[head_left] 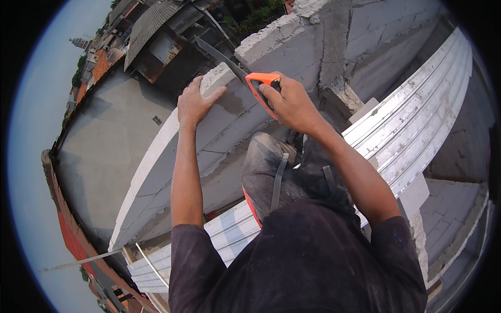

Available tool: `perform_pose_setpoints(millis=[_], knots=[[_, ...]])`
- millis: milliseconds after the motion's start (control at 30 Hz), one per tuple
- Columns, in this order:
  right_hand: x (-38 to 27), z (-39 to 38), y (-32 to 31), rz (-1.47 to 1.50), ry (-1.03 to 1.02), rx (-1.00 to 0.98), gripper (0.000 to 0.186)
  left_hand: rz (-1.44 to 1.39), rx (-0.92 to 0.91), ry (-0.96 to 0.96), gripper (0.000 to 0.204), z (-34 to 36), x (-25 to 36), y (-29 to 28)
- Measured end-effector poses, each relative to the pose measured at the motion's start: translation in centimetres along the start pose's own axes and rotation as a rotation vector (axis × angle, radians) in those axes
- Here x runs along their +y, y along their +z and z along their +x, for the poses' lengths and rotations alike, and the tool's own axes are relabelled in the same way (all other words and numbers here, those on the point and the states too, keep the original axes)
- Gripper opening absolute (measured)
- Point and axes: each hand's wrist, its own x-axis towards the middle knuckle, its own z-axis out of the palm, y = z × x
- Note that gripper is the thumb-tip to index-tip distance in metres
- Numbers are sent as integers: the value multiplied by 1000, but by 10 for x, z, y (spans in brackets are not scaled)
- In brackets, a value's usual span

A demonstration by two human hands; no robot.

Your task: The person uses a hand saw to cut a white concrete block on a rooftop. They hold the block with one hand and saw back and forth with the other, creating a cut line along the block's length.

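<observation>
Orange-handled metal handsaw (252, 85) is clasped in right hand (294, 104); grey-white block wall's top edge (217, 77) is gripped, seemingly steadied, by left hand (194, 106).

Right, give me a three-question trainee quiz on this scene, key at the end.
1. Which hand grips the saw with the orange-and-black handle?
2. True or false: the silvery metal panel has a ribbed surface.
3. Where is the other hand?
A) On the metal panel
B) At the top edge of the pale wall
C) On the person's knee

Key:
1. The right hand
2. True
3. B
</observation>
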Motion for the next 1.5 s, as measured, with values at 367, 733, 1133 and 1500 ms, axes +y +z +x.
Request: perform_pose_setpoints(millis=[367, 733, 1133, 1500], knots=[[-35, -8, 6, 17, -154, 74, 36, -17, 1, -11, 97, -3, -4, -1], [-35, -30, 5, 85, -144, 119, 31, -25, -52, -16, 106, -2, -2, -5], [-37, -38, 15, -191, -266, 47, 24, -10, -12, -15, 113, -5, -15, 4], [-33, -42, 19, -228, -139, 12, 25, 8, -56, -47, 107, -7, -6, -4]])
